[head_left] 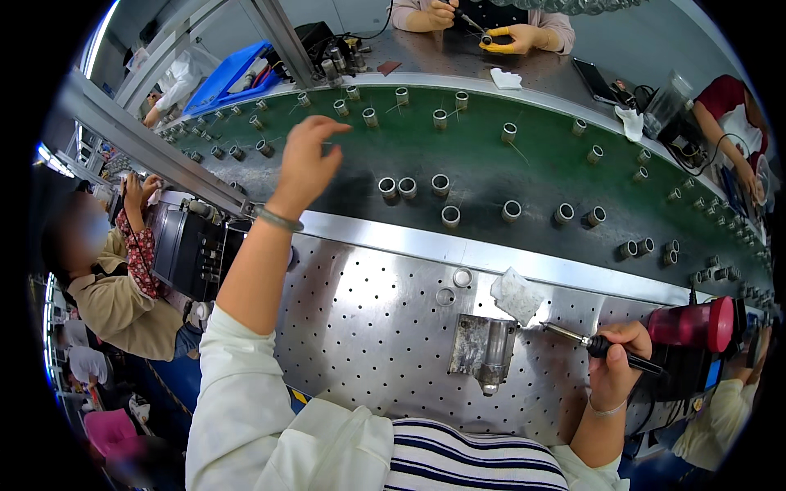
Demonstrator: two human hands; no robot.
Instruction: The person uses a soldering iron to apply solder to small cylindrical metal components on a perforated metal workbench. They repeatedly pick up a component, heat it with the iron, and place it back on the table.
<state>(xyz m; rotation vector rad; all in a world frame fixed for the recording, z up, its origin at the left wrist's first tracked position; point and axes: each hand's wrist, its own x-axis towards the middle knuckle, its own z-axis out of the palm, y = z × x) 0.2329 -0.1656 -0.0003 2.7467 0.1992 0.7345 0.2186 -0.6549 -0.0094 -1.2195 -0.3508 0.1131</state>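
My left hand reaches out over the green conveyor belt. Its thumb and forefinger are apart with nothing between them, near several small metal cylinders such as this one. In my right hand is a soldering iron, its tip pointing left above the perforated metal table. Left of that tip lies a metal holding block with a shiny cylinder in it. Just beyond the block are a crumpled white wipe and two small metal rings, one of them here.
A red-lidded container stands at the right, beside a dark unit with a small blue screen. Across the belt a co-worker's gloved hand holds a small part. Another person sits at the left, and a metal frame post rises there.
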